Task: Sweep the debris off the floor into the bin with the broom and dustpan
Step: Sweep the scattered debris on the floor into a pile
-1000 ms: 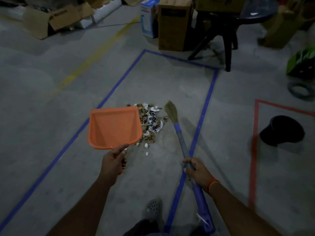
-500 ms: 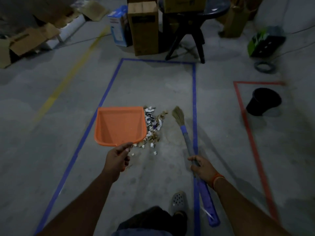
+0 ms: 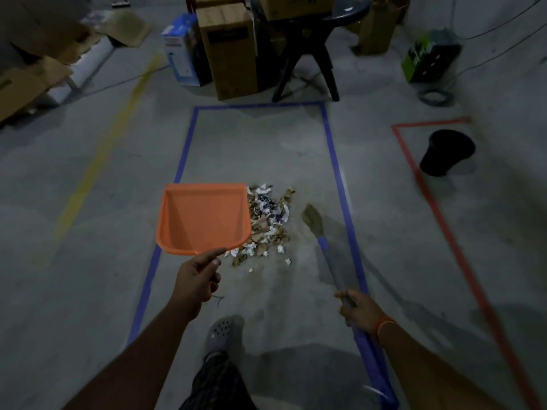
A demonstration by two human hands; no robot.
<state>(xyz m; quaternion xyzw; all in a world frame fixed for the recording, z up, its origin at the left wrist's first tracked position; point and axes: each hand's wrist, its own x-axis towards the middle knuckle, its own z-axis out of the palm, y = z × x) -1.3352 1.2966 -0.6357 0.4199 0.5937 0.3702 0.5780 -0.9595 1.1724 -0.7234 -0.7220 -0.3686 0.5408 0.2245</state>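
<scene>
- The debris (image 3: 268,223), a loose heap of paper scraps and brown bits, lay on the concrete floor (image 3: 266,149) inside the blue tape rectangle (image 3: 333,161), nearer its right-hand strip than its left.
- The left hand (image 3: 196,279) gripped the handle of the orange dustpan (image 3: 204,218), thumb laid along the pan's rear lip and fingers curled under; the handle itself was hidden by the hand.
- The dustpan sat just left of the debris, its right wall overlapping the heap's left edge in view, its open mouth facing away from the person; whether it touched the floor could not be told.
- The right hand (image 3: 358,309) was clamped round the shaft of the broom (image 3: 325,250), whose straw head stood just right of the debris, apart from it.
- Beyond the debris, the bare floor ran open to the far strip of tape.
- The black bin (image 3: 447,152) stood well to the right of the debris, inside a red tape outline (image 3: 444,220), with bare floor between the two.
- Far past the debris stood cardboard boxes (image 3: 231,51) and a dark chair (image 3: 307,54), outside the blue tape.
- A grey clog (image 3: 223,335) was planted on the near side of the debris.
</scene>
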